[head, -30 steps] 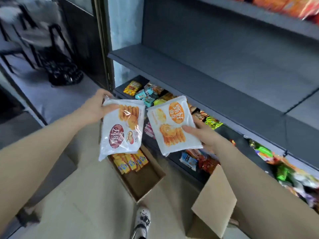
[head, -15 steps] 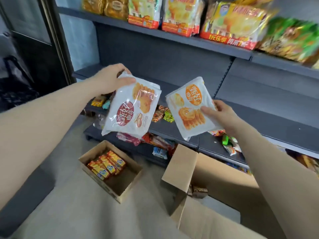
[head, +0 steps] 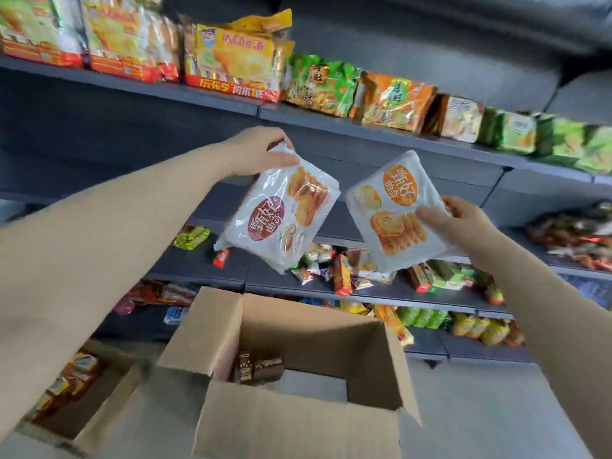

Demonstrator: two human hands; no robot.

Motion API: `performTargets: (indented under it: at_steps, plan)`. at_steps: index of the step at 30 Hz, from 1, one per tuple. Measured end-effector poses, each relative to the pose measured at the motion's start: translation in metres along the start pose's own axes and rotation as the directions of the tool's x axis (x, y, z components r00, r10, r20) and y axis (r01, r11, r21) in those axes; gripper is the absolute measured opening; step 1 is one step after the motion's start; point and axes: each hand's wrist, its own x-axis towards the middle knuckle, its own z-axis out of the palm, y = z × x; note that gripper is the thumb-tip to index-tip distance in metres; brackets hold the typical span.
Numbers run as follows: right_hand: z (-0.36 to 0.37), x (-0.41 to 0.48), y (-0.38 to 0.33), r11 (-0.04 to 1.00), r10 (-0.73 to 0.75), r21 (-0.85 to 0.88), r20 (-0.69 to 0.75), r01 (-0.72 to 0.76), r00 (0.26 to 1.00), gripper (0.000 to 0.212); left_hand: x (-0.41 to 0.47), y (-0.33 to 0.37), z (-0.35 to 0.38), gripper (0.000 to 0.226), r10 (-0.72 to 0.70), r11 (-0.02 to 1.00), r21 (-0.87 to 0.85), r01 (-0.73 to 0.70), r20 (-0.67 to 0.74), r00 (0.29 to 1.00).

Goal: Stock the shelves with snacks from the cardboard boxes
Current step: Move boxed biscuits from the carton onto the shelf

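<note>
Left hand (head: 255, 150) pinches the red-label packet (head: 278, 217) by its top corner, right hand (head: 463, 223) pinches the orange-label packet (head: 394, 213) at its side edge; the person should stand both on the bare shelf (head: 516, 207), labels out.

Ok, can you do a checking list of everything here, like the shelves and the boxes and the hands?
Surface: middle shelf, grey and bare where it shows beside the hands; brown snacks at its right end.
Job's things: red-label packet; orange-label packet; big cardboard box, open, with brown packs inside; small box with yellow packs.
Clutter: loose small snacks scattered on the lower shelf.
Hands: left hand pinches the red-label packet's top corner; right hand holds the orange-label packet's side edge.
Cables: nothing seen.
Surroundings: top shelf lined with big snack bags; grey floor.
</note>
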Motion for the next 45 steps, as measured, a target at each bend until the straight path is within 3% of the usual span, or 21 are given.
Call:
performTargets:
  at_steps: [12, 21, 27, 37, 45]
  plan:
    - [-0.241, -0.002, 0.125, 0.983, 0.157, -0.050, -0.264, -0.176, 0.952, 0.042, 0.168, 0.236, 0.162, 0.035, 0.311, 0.942, -0.192, -0.276, 0.185, 0.932]
    - [-0.338, 0.074, 0.196, 0.976, 0.186, -0.051, -0.316, -0.212, 0.930, 0.041, 0.288, 0.321, 0.266, 0.034, 0.397, 0.906, -0.262, -0.332, 0.256, 0.881]
    - [-0.407, 0.151, 0.236, 0.968, 0.199, -0.088, -0.296, -0.234, 0.934, 0.051, 0.375, 0.362, 0.321, 0.030, 0.395, 0.907, -0.269, -0.325, 0.272, 0.877]
    - [-0.535, 0.243, 0.308, 0.970, 0.221, -0.043, -0.259, -0.240, 0.940, 0.048, 0.496, 0.457, 0.407, 0.024, 0.355, 0.919, -0.243, -0.309, 0.171, 0.919]
    - [-0.673, 0.315, 0.380, 0.984, 0.179, 0.050, -0.360, -0.173, 0.916, 0.047, 0.584, 0.577, 0.496, 0.017, 0.411, 0.890, -0.240, -0.387, 0.058, 0.910]
